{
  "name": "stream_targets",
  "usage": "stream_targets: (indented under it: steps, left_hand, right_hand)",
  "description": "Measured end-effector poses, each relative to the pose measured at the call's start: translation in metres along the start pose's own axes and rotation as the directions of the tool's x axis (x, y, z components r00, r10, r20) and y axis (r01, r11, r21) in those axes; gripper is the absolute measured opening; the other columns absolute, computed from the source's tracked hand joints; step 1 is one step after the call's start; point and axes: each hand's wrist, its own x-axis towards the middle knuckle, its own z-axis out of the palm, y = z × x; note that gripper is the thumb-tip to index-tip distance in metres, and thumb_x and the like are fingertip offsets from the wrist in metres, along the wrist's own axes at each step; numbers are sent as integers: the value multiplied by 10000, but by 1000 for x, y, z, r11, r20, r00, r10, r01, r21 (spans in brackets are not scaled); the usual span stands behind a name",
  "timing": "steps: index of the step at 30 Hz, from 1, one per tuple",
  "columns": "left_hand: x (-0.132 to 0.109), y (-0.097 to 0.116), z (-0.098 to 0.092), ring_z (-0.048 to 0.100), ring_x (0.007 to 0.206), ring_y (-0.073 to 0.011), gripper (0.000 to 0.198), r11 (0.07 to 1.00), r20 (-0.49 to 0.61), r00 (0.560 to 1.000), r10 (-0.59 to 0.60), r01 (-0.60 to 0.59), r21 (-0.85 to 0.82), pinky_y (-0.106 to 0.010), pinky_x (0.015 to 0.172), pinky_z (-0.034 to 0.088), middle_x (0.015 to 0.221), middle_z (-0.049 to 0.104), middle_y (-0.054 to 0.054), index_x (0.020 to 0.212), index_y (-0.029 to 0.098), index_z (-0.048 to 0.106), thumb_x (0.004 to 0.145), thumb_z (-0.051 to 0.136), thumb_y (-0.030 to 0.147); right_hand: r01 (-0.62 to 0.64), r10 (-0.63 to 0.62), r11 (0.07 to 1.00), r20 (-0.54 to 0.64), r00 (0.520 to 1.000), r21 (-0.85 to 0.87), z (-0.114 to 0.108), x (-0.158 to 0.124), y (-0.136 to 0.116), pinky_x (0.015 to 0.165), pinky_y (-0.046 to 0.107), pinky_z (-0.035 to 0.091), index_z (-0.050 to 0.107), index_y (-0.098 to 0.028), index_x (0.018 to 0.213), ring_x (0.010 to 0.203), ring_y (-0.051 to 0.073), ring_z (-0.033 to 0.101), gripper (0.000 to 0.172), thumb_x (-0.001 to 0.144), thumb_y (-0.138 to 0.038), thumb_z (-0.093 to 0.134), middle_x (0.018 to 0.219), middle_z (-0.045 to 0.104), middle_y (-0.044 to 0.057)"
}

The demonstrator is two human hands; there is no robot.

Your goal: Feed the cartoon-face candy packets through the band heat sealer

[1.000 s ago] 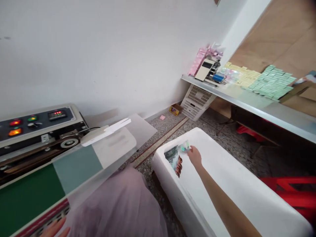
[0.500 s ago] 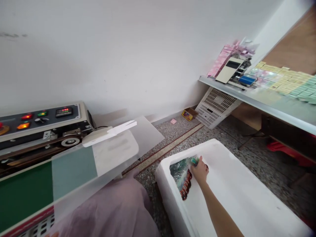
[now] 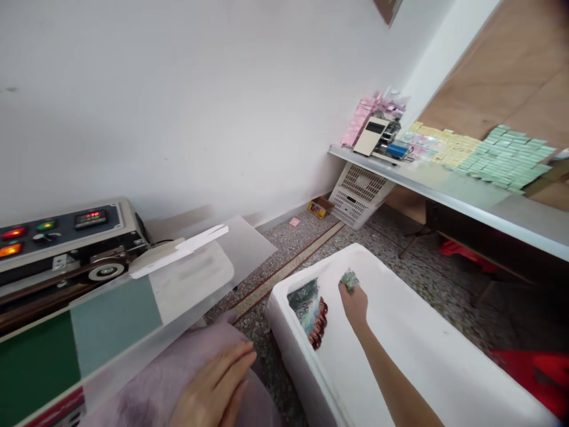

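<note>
So the right hand [image 3: 354, 303] is pinched shut around a small green packet [image 3: 349, 279], holding it up over the white foam box [image 3: 400, 332] on the floor, just right of the pile of packets [image 3: 308, 303] stacked at the box's near-left end. The left hand [image 3: 212, 391] lies flat on the lilac fabric [image 3: 178, 373], fingers loose and holding nothing, right below the sealing machine [image 3: 66, 249].
</note>
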Motion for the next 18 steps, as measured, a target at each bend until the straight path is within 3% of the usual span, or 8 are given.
stream_targets:
  steps: [2,4,7,9,11,13,15,18]
  left_hand:
    - [20,12,3,711,1110,-157,368,997,19,999,-31,33,-71,-217,941,591,1275,718,-27,1320,278,597,970,500,212]
    - [40,32,8,675,1187,-187,399,986,129,988,-89,106,-131,-292,1006,575,1337,681,-72,1348,221,585,971,457,196]
    - [66,61,15,379,1476,-273,716,958,267,952,-148,205,-199,-460,1202,393,1613,363,-158,1555,90,322,855,469,90]
    - [76,69,15,183,1546,-304,888,931,277,938,-206,275,-240,-495,1263,265,1668,163,-208,1577,0,189,751,512,50]
    - [77,63,8,112,1560,-299,934,896,188,936,-298,342,-283,-489,1281,223,1678,102,-220,1578,-17,147,717,507,30]
    - [71,47,-6,176,1552,-281,914,872,31,933,-358,346,-345,-471,1282,232,1670,205,-187,1577,55,213,713,512,32]
    - [58,25,-27,318,1498,-276,849,851,-121,902,-414,336,-404,-447,1258,291,1604,366,-168,1537,117,314,726,555,62]
    - [37,-7,-65,513,1327,-259,649,817,-249,833,-494,347,-460,-429,1151,421,1419,561,-129,1413,176,469,778,583,106]
  right_hand:
    - [81,-81,992,-5,997,99,-27,-25,-22,690,333,499,713,-131,963,756,248,641,497,902,-543,441,805,721,106]
    - [172,-177,963,9,984,207,-48,-54,-54,704,321,517,709,-145,1015,781,233,651,528,887,-604,479,866,738,87]
    - [228,-306,839,82,949,493,-58,-99,-113,799,349,545,714,-162,1063,894,245,677,474,872,-568,562,969,753,92]
    - [150,-325,733,148,934,664,-53,-125,-153,910,398,542,726,-181,1074,991,264,679,452,820,-541,624,1030,758,93]
    - [-12,-311,621,260,914,784,-45,-148,-189,974,436,532,734,-207,1085,1058,280,675,467,754,-531,677,1070,760,82]
    - [-188,-337,517,401,852,835,-37,-167,-221,961,444,550,735,-229,1098,1077,288,677,480,717,-520,720,1098,758,75]
    - [-285,-426,471,498,755,835,-34,-183,-248,918,431,575,738,-251,1100,1082,291,680,467,709,-507,758,1148,746,76]
    - [-271,-597,504,557,577,820,-33,-195,-280,894,436,586,734,-287,1130,1159,312,649,478,705,-498,789,1274,698,87]
